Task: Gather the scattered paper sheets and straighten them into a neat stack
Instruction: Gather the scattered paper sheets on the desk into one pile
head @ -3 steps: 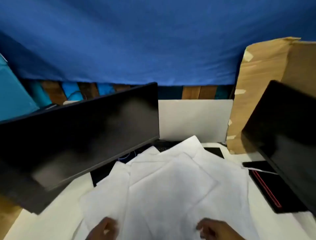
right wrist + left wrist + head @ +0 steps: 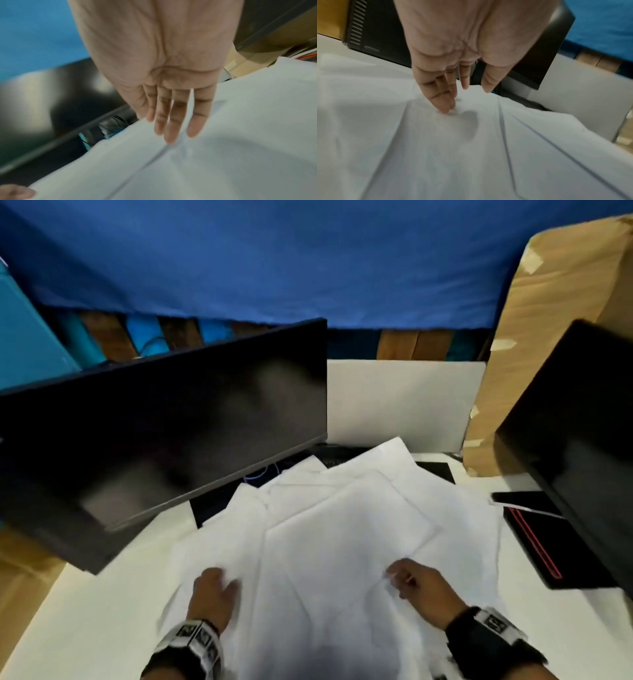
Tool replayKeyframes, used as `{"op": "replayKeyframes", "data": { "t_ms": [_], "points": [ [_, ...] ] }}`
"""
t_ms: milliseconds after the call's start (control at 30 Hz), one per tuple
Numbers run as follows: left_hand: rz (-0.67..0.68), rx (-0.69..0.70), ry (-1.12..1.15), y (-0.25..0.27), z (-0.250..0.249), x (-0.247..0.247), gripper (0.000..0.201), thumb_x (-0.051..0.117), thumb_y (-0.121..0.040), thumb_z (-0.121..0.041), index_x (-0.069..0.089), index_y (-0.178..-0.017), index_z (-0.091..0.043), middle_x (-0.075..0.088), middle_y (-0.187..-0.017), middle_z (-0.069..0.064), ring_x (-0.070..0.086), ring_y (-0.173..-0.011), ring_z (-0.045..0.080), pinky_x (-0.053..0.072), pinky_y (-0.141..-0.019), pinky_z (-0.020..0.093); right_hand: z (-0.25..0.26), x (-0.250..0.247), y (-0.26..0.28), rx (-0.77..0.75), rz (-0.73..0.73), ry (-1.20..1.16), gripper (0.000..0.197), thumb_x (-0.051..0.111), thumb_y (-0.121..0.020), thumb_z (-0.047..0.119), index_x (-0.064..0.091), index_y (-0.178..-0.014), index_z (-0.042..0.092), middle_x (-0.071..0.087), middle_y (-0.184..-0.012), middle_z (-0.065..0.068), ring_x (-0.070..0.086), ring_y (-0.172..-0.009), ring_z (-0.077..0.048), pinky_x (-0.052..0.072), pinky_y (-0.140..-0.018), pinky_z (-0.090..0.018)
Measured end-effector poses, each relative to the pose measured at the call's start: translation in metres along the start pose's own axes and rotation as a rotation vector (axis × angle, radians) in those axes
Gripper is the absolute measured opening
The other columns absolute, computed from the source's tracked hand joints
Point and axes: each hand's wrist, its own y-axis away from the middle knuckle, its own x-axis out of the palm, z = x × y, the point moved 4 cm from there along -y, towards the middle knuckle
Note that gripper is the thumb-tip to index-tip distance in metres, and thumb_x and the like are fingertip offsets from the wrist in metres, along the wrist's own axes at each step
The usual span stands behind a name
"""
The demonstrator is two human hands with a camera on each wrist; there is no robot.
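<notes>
**Both hands on the fanned paper sheets**

Nearest the person, the left hand (image 2: 215, 594) lies on the left part of the paper sheets (image 2: 342, 542), its grip spread, straight fingertips (image 2: 445, 109) touching the top sheet. The right hand (image 2: 419, 589) is over the right part of the sheets, fingers (image 2: 171, 121) extended and relaxed, pinching nothing. The sheets lie overlapped and askew on the white surface (image 2: 85, 628). Beyond the sheets to the left stands a dark monitor (image 2: 164, 419); to their right, a second black screen (image 2: 582, 422) and a cardboard box (image 2: 555, 302). Behind everything hangs a blue cloth (image 2: 274, 261).
</notes>
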Motion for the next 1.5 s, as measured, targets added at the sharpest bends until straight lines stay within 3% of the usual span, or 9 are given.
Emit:
{"op": "replayKeyframes", "data": {
  "t_ms": [100, 233, 433, 667, 800, 1000, 1233, 1367, 1500],
  "points": [
    [0.146, 0.003, -0.001, 0.014, -0.021, 0.017, 0.043, 0.068, -0.080, -0.030, 0.055, -0.114, -0.006, 0.063, -0.103, 0.017, 0.061, -0.092, 0.034, 0.049, -0.088, 0.041, -0.025, 0.011, -0.022, 0.255, -0.192, -0.202, 0.014, 0.067, -0.083, 0.020, 0.056, -0.088, 0.011, 0.069, -0.082, -0.017, 0.062, -0.064, -0.027, 0.052, -0.067, -0.035],
    [0.353, 0.054, -0.060, 0.029, -0.041, 0.037, 0.036, 0.061, -0.085, -0.019, 0.053, -0.118, -0.011, 0.064, -0.105, 0.009, 0.060, -0.095, 0.025, 0.042, -0.080, 0.027, -0.034, 0.035, -0.037, 0.572, -0.207, -0.635, 0.023, 0.069, -0.083, 0.018, 0.056, -0.076, 0.001, 0.055, -0.064, -0.017, 0.056, -0.042, -0.022, 0.053, -0.047, -0.028],
    [0.528, 0.053, -0.075, 0.032, -0.033, 0.045, 0.022, 0.058, -0.085, -0.013, 0.060, -0.106, -0.012, 0.063, -0.102, 0.008, 0.060, -0.092, 0.024, 0.045, -0.076, 0.028, -0.043, 0.045, -0.050, 0.630, -0.350, -0.829, 0.045, 0.070, -0.079, -0.001, 0.052, -0.119, -0.013, 0.067, -0.066, -0.019, 0.061, -0.061, -0.025, 0.057, -0.045, -0.026],
    [0.664, -0.112, 0.195, 0.043, -0.024, 0.042, 0.018, 0.050, -0.091, -0.003, 0.057, -0.092, -0.020, 0.063, -0.099, 0.013, 0.062, -0.091, 0.031, 0.055, -0.067, 0.037, -0.036, 0.043, -0.070, 0.648, -0.278, -0.876, 0.012, 0.063, -0.087, 0.007, 0.055, -0.080, 0.001, 0.063, -0.068, -0.015, 0.059, -0.067, -0.022, 0.061, -0.065, -0.034],
    [0.547, -0.143, 0.220, 0.036, -0.017, 0.036, 0.015, 0.051, -0.090, -0.008, 0.058, -0.086, -0.021, 0.064, -0.095, 0.017, 0.062, -0.088, 0.034, 0.053, -0.076, 0.047, -0.021, 0.033, -0.073, 0.550, -0.303, -0.557, 0.018, 0.052, -0.092, 0.006, 0.050, -0.074, 0.009, 0.058, -0.091, -0.015, 0.059, -0.068, -0.026, 0.054, -0.054, -0.020],
    [0.378, -0.141, 0.221, 0.027, -0.010, 0.021, 0.025, 0.049, -0.093, -0.028, 0.058, -0.076, -0.013, 0.064, -0.087, 0.012, 0.057, -0.087, 0.025, 0.047, -0.083, 0.042, -0.008, 0.018, -0.063, 0.369, -0.204, 0.027, 0.025, 0.056, -0.089, 0.009, 0.062, -0.109, -0.005, 0.066, -0.107, -0.019, 0.063, -0.099, -0.035, 0.046, -0.076, -0.028],
    [0.468, 0.024, 0.086, 0.046, -0.032, 0.044, 0.043, 0.067, -0.082, -0.025, 0.054, -0.121, -0.013, 0.064, -0.119, 0.008, 0.059, -0.106, 0.023, 0.042, -0.086, 0.026, 0.004, 0.063, -0.052, 0.215, -0.016, 0.038, 0.021, 0.055, -0.091, 0.014, 0.062, -0.105, 0.000, 0.067, -0.102, -0.020, 0.059, -0.083, -0.025, 0.049, -0.078, -0.031],
    [0.361, -0.057, 0.012, 0.036, -0.025, 0.029, 0.030, 0.056, -0.089, -0.017, 0.059, -0.114, -0.001, 0.063, -0.119, 0.019, 0.059, -0.108, 0.032, 0.044, -0.087, 0.031, -0.011, 0.034, -0.043, 0.272, -0.228, -0.101, 0.015, 0.063, -0.087, 0.017, 0.054, -0.098, 0.011, 0.058, -0.078, -0.008, 0.058, -0.076, -0.026, 0.044, -0.069, -0.026],
    [0.135, -0.237, -0.050, 0.024, 0.004, -0.005, 0.037, 0.052, -0.089, -0.017, 0.055, -0.117, 0.006, 0.059, -0.123, 0.028, 0.055, -0.113, 0.039, 0.041, -0.090, 0.036, -0.056, -0.028, -0.014, 0.611, -0.520, 0.151, 0.053, 0.072, -0.078, 0.030, 0.050, -0.121, 0.009, 0.051, -0.122, -0.020, 0.051, -0.113, -0.038, 0.039, -0.097, -0.039]
  ]
}}
